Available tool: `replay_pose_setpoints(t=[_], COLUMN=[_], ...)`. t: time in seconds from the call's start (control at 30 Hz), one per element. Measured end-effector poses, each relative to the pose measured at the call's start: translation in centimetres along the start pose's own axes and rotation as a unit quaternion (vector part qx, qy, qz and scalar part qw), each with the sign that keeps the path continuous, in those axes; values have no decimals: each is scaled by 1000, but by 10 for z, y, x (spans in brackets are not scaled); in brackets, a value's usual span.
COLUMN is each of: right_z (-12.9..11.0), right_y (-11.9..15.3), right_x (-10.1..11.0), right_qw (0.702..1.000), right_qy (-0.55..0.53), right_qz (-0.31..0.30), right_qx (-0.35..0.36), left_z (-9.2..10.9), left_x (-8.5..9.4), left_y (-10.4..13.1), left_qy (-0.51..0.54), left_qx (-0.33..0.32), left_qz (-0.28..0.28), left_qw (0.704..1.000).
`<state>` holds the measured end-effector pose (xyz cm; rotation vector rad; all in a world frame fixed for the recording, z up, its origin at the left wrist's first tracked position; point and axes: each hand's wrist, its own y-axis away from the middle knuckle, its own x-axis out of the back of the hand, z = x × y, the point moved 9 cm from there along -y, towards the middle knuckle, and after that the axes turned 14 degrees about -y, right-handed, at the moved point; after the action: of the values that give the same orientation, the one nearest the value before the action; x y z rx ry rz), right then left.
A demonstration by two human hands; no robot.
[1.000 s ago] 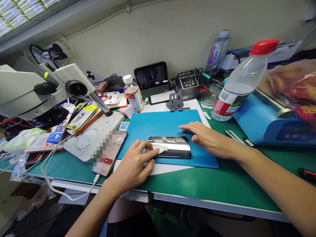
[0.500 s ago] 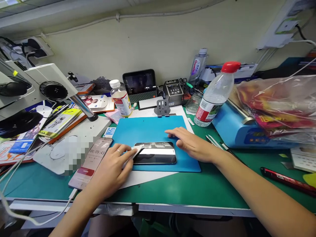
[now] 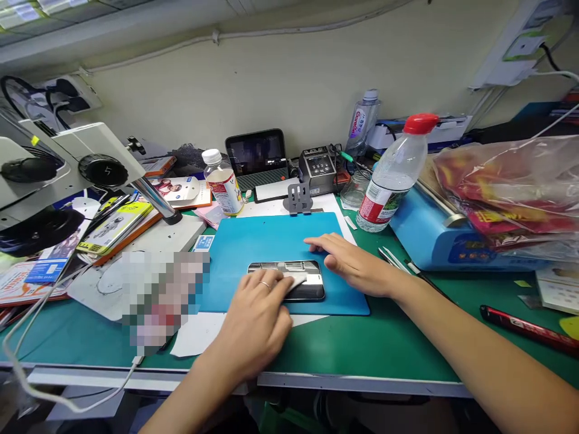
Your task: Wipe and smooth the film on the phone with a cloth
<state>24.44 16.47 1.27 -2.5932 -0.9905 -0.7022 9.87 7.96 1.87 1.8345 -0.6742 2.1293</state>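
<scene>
Glossy round-cornered phone (image 3: 313, 291), smooth blue mat (image 3: 271, 238) beneath it, left hand (image 3: 259, 307) pinching soft white wipe (image 3: 298, 278) atop it, right hand (image 3: 355, 265) loosely spread beside it

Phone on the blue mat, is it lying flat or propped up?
Flat: the phone lies directly on the blue mat, and the left hand holds a white wipe against its glossy face.

Phone (image 3: 308, 292) on mat (image 3: 271, 236); display (image 3: 256, 153) behind mat; microscope (image 3: 103, 171) left
</scene>
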Motion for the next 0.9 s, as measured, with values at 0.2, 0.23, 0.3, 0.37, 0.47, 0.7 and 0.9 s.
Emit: replay_pose_setpoints(t=[0.2,0.23,0.3,0.37,0.47,0.7,0.9], right_z=[-2,-2,0,1,2,3,4], right_y=[-2,-2,-3,-3,-3,-4,-4], right_x=[0,0,0,0,1,1,0], right_qw=[1000,1000,1000,1000,1000,1000,1000], right_qy=[7,6,6,7,7,7,13], right_qz=[-3,-2,0,-1,1,2,-1], right_qx=[-3,-3,-4,-5,-3,-10,-12], left_z=[-53,-53,-44,-30,-11,-45,-49], left_x=[7,7,6,5,5,10,8], left_y=[23,25,25,22,16,26,32], left_qy=[-61,-62,-58,-46,-29,-84,-106], left_qx=[46,43,34,23,9,55,76], left_qz=[1,1,4,10,19,11,19], left_qw=[997,997,998,999,999,995,991])
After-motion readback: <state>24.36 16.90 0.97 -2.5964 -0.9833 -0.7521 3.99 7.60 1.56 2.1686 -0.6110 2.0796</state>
